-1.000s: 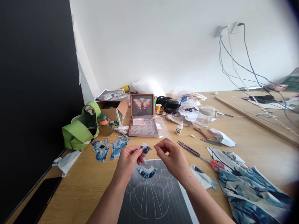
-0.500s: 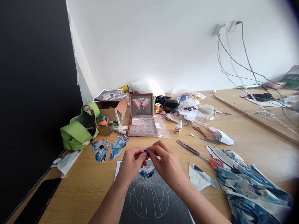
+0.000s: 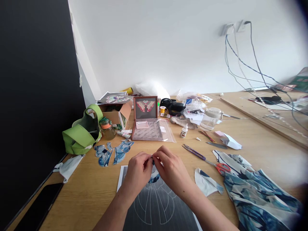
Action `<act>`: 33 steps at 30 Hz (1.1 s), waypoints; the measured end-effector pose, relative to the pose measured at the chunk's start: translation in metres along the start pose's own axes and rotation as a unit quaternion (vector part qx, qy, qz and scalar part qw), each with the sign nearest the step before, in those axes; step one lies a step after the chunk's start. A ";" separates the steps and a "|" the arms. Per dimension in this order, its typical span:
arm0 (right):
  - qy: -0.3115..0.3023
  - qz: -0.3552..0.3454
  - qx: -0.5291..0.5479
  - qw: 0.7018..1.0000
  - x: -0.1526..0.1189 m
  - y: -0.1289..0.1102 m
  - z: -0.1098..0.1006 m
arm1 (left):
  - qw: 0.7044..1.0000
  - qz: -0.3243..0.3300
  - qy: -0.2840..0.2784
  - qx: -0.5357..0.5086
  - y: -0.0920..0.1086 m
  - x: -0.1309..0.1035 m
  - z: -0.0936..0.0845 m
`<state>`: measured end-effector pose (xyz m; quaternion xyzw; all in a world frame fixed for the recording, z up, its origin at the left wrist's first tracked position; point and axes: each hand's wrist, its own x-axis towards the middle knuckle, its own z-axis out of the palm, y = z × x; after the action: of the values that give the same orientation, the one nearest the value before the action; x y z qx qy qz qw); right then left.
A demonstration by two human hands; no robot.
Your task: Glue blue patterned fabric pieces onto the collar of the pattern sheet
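Note:
My left hand (image 3: 140,168) and my right hand (image 3: 170,166) meet fingertip to fingertip, each in a pinch. Between them is a small dark blue fabric piece (image 3: 153,162), mostly covered by the fingers. Below lies a black printed sheet (image 3: 144,218) with white curved outlines. A curved blue-and-white fabric piece (image 3: 154,179) rests near the top of that sheet, partly behind my hands. Cut blue patterned fabric pieces (image 3: 121,151) lie to the left on the table. On the right are a white fabric scrap (image 3: 207,182) and a larger blue patterned cloth (image 3: 260,192).
Purple thread snips (image 3: 195,152), orange-handled scissors (image 3: 222,167) and a glue bottle (image 3: 183,131) lie to the right. Farther back are an open frame box (image 3: 145,109), a glass jug (image 3: 210,118) and a jar (image 3: 107,129). A green bag (image 3: 80,136) and a phone (image 3: 38,207) are at left.
The fingers of my left hand have shifted slightly right and closed in toward the right fingertips. Less of the small dark fabric piece shows now.

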<state>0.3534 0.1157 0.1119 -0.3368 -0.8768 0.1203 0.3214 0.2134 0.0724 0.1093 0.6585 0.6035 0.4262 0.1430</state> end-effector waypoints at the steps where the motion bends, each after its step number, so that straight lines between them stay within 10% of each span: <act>1: 0.004 -0.001 -0.006 1.000 0.000 0.000 0.001 | 1.000 0.005 -0.001 0.003 0.001 -0.001 0.000; 13: 0.050 0.091 0.186 0.977 0.008 0.007 -0.005 | 0.990 -0.059 -0.026 -0.124 -0.002 0.001 -0.005; 24: 0.008 0.008 0.047 0.999 0.002 0.002 -0.006 | 1.000 0.024 -0.002 0.011 0.002 -0.001 -0.001; 33: 0.045 0.028 0.137 0.989 0.004 0.002 -0.003 | 0.999 0.036 -0.010 0.002 0.000 -0.002 0.000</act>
<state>0.3543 0.1205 0.1155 -0.3189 -0.8271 0.2326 0.4002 0.2138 0.0705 0.1080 0.6839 0.5789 0.4238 0.1325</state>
